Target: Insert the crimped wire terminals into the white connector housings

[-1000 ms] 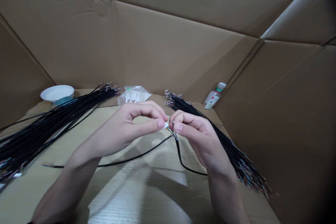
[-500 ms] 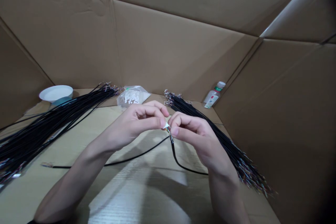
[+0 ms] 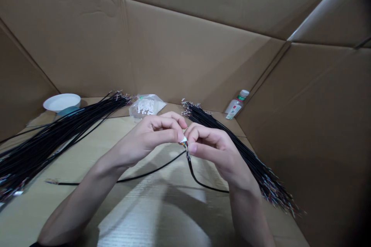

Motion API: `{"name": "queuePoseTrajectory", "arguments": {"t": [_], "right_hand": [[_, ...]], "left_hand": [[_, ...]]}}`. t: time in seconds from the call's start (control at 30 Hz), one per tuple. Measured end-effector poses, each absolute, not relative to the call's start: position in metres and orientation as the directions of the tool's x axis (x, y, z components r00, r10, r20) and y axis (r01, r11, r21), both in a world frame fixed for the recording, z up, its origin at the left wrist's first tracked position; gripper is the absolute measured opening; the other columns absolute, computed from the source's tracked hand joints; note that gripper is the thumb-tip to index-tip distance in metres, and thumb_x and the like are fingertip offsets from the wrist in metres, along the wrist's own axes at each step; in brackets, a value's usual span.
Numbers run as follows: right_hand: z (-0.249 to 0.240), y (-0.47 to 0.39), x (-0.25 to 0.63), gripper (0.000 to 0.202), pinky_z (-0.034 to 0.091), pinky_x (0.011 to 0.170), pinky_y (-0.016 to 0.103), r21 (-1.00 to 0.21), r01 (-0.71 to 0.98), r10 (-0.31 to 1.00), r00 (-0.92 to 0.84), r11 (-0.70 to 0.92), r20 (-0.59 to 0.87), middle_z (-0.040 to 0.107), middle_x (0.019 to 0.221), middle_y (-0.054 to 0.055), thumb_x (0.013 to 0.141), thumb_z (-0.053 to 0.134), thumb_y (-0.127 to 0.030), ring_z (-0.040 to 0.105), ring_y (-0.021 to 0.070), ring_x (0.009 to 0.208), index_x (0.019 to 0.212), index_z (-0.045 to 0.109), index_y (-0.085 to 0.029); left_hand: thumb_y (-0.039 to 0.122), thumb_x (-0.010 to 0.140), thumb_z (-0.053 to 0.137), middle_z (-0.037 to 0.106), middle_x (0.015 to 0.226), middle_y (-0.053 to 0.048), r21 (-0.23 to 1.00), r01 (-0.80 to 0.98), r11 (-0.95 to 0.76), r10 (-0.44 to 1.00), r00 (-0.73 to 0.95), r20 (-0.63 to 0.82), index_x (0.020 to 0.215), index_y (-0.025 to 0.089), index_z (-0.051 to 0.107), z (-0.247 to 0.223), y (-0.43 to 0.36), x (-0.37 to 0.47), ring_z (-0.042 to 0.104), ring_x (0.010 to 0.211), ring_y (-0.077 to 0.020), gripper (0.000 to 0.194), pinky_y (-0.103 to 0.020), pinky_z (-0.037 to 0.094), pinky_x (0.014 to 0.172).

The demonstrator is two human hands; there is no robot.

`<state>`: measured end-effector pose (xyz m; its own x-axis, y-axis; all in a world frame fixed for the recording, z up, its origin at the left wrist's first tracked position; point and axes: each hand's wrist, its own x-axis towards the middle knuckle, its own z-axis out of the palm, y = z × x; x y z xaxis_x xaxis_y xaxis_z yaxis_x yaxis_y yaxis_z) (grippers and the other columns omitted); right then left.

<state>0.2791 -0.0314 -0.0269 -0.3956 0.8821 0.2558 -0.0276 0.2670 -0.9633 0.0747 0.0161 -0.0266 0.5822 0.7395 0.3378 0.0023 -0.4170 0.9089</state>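
Between my fingertips is a small white connector [image 3: 183,139] with thin coloured wires fanning out of a black cable [image 3: 193,173]. My left hand [image 3: 158,133] pinches the connector between thumb and forefinger. Just right of it, my right hand [image 3: 213,144] is closed with thumb and forefinger at the coloured wires [image 3: 185,145]. The black cable hangs below the fingers, bends to the right and passes behind my right wrist. Another stretch of black cable [image 3: 145,176] runs left behind my left forearm and ends in bare wires.
A large bundle of black cables [image 3: 66,127] lies left, another [image 3: 246,150] right. At the back are a white bowl [image 3: 62,102], a plastic bag [image 3: 146,106] of small white pieces and a bottle [image 3: 236,105]. Cardboard walls [image 3: 197,54] surround the surface.
My right fingertips have shifted very slightly left along the wires. The connector has turned a little, showing more of its white face. My left hand is almost still.
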Motion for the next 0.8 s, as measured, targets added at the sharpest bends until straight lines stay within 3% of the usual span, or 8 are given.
{"name": "queuePoseTrajectory", "arguments": {"t": [0.4, 0.8], "right_hand": [[-0.030, -0.023, 0.284, 0.020, 0.040, 0.077, 0.031, -0.969, -0.125, 0.841, -0.481, 0.214, 0.248, 0.057, 0.084, 0.000, 0.094, 0.074, -0.027, 0.051, 0.0166, 0.082, 0.077, 0.068, -0.020], [-0.033, -0.018, 0.284, 0.016, 0.035, 0.079, 0.029, -0.965, -0.235, 0.838, -0.499, 0.115, 0.221, 0.055, 0.080, 0.000, 0.094, 0.071, -0.021, 0.047, 0.0157, 0.082, 0.079, 0.069, -0.018]], "left_hand": [[0.020, 0.091, 0.065, 0.071, 0.105, -0.004, 0.918, -0.024, -0.395, 0.747, 0.574, 0.336, 0.075, 0.024, 0.077, -0.028, 0.017, 0.076, 0.067, 0.105, -0.0212, 0.021, -0.038, 0.055, 0.096], [0.028, 0.089, 0.071, 0.064, 0.107, -0.002, 0.972, -0.111, -0.210, 0.793, 0.563, 0.235, 0.073, 0.025, 0.080, -0.028, 0.015, 0.078, 0.056, 0.111, -0.0204, 0.018, -0.032, 0.038, 0.103]]}}
